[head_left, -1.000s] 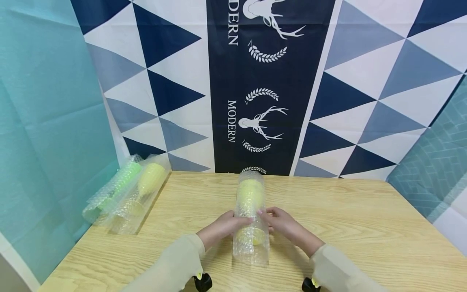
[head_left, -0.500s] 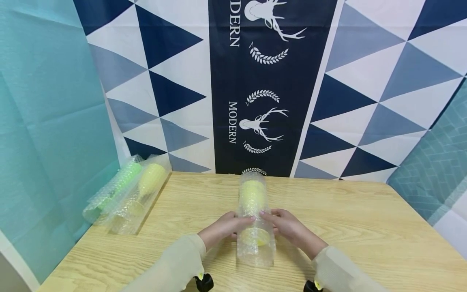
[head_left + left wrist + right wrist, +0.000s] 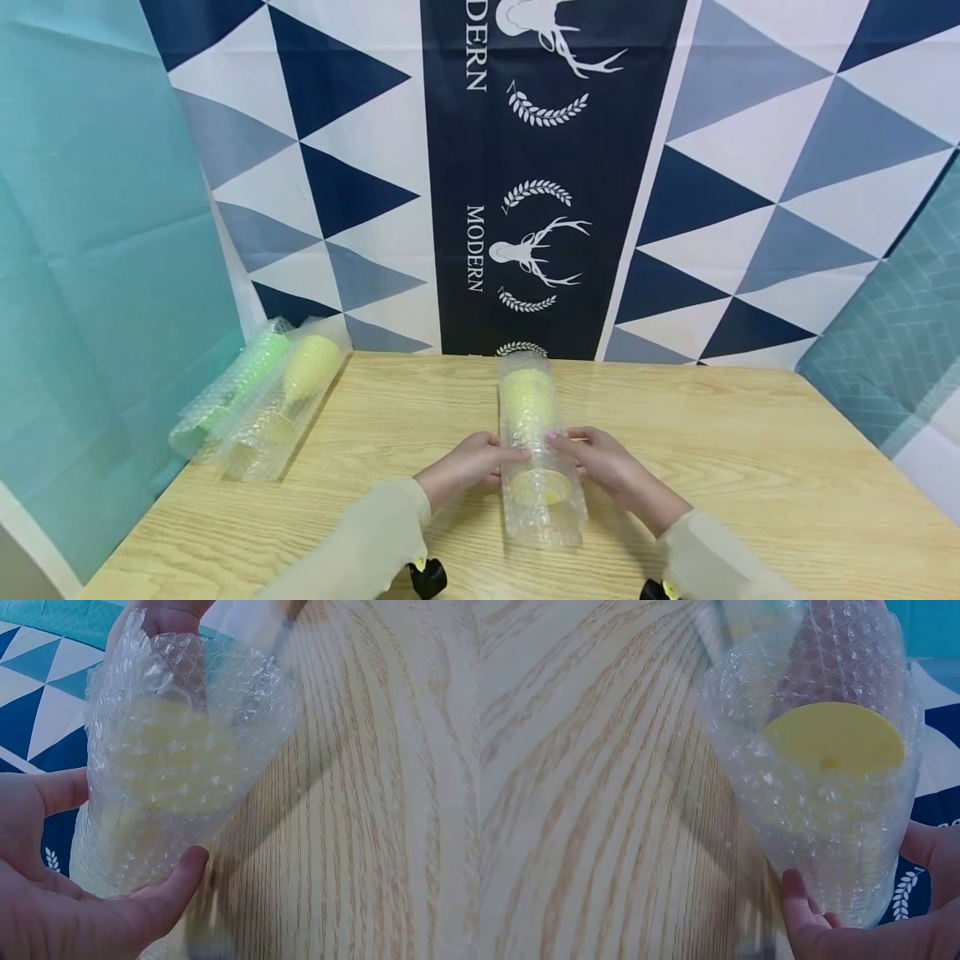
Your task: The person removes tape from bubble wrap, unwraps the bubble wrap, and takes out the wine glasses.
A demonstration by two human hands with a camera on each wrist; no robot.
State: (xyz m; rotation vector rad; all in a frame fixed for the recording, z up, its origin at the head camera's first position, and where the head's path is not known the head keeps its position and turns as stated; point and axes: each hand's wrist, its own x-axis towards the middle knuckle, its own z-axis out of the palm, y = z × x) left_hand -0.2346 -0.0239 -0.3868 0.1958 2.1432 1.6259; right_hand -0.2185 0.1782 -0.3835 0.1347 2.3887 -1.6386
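A bubble-wrapped yellow goblet-shaped object (image 3: 528, 408) stretches away from me near the middle of the wooden table. My left hand (image 3: 467, 465) grips its left side, thumb over the wrap and fingers curled beneath. On the right side my right hand (image 3: 611, 468) holds it likewise, thumb on top. The round yellow base (image 3: 836, 739) shows through the wrap's near end in the right wrist view. In the left wrist view the wrap (image 3: 255, 697) flares loosely past that base. Most of the fingers are hidden behind the bundle.
Two more bubble-wrapped pieces, one green (image 3: 258, 362) and one yellow (image 3: 309, 367), lie side by side at the table's left edge. A patterned cloth (image 3: 525, 167) hangs behind the wooden table (image 3: 712, 467), with a teal cloth (image 3: 112, 250) to the left.
The wrapped object's near end has swung to the right, and both hands have shifted right with it, keeping their hold. The two wrapped pieces at the left have stayed put.
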